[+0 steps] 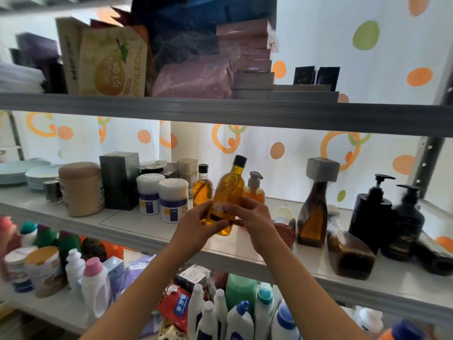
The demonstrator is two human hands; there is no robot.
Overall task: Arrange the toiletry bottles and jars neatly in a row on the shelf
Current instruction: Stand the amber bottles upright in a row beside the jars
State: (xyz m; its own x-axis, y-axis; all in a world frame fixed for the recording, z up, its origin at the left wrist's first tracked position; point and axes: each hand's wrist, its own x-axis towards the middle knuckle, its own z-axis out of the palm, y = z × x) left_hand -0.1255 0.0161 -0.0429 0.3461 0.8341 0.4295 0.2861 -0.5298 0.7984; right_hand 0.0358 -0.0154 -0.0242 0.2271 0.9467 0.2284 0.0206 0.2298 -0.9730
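Note:
Both my hands hold a yellow bottle (228,192) with a black cap, lifted above the middle shelf (137,229) and tilted a little to the right. My left hand (198,224) grips its lower left side and my right hand (250,217) grips its lower right side. Behind it stand a small amber bottle (202,186) and an orange pump bottle (255,188). Two white jars (161,197) with blue labels stand to the left. On the right an amber bottle (315,212) with a grey square cap stands upright, another brown bottle (349,253) lies on its side, and two black pump bottles (389,217) stand together.
A beige tub (82,188), a dark box (120,179) and stacked plates (36,176) fill the shelf's left end. The upper shelf (220,111) carries boxes and bags. Below, several white detergent bottles (235,317) and packets crowd the lower shelf. A metal upright (429,163) stands at the right.

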